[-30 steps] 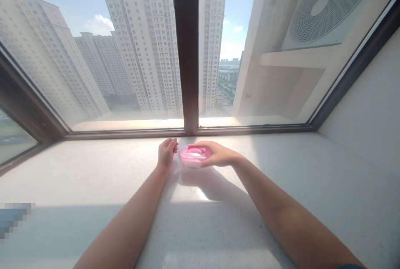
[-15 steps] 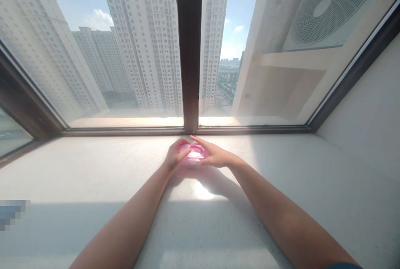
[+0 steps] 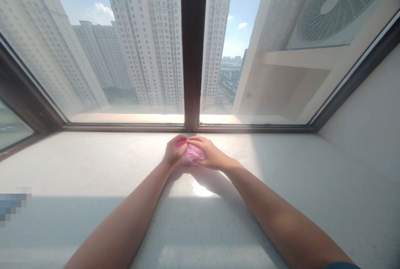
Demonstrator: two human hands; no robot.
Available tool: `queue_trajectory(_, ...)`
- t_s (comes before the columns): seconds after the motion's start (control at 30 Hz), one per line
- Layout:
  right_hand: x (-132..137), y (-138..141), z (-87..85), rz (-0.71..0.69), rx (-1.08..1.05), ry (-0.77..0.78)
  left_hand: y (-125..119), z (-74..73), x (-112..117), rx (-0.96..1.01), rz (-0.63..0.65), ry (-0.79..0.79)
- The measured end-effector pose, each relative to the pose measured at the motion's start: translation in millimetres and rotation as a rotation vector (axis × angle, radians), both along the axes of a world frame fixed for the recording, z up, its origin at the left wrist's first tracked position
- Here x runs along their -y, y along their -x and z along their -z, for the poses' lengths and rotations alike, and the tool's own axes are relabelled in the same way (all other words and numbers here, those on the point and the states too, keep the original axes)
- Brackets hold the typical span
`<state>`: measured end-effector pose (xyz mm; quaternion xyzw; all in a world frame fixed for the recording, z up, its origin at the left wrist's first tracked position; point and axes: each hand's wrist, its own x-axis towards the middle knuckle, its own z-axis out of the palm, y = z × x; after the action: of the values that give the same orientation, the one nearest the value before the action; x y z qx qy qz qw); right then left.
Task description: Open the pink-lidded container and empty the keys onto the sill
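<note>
Dark blue sleeve edge sat at bottom right; bare forearms ran up from the lower corners over the pale windowsill. Pixelated blue-gray patch at left edge, can't identify. Pink container stood on the sill mid-frame, near the window; contents couldn't be made out, since the hands covered much of it. Visible part was pink, glossy, with whitish glare. Left grip curled around its left side, thumb over the top, clasping it. Right grip clasped its right side, fingers reaching over the top, thumb at the front. Just beyond, the dark brown window frame; its upright post cut through the view. Outside: pale high-rises upper left to center, fan unit on a ledge, upper right.
</note>
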<state>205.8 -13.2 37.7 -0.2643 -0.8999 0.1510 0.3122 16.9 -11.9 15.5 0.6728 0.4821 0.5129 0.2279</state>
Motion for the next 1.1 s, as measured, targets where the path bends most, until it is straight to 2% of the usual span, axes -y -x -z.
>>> queue_trajectory(0.1,2,6,13.2,0.07,-0.004,-0.182,1,0.6,-3,0.072,-0.047,0.018)
queue_trajectory(0.27,3,14,26.6,0.039,-0.032,-0.399,1,3.1,-7,0.13,-0.088,0.058)
queue_trajectory(0.4,2,16,27.2,0.052,-0.047,-0.459,-2,5.2,-9,0.168,-0.121,0.075)
queue_trajectory(0.57,8,16,26.0,0.258,-0.212,-0.448,-1,10.1,-13,0.217,-0.244,0.056)
queue_trajectory(0.63,12,17,25.2,0.324,-0.346,-0.309,2,10.9,-14,0.234,-0.313,0.036)
queue_trajectory(0.7,15,19,23.9,0.384,-0.459,-0.033,5,10.2,-14,0.247,-0.374,0.011)
queue_trajectory(0.77,16,22,22.0,0.426,-0.502,0.368,6,8.1,-13,0.254,-0.414,-0.016)
queue_trajectory(0.83,17,27,20.0,0.399,-0.499,0.815,5,6.1,-11,0.255,-0.43,-0.039)
queue_trajectory(0.9,16,31,18.3,0.339,-0.547,1.135,2,5.2,-9,0.246,-0.426,-0.057)
queue_trajectory(0.97,16,34,17.2,0.293,-0.616,1.293,-1,5.7,-8,0.222,-0.401,-0.066)
queue_trajectory(1.1,19,35,16.5,0.281,-0.694,1.416,-4,8.8,-8,0.172,-0.316,-0.025)
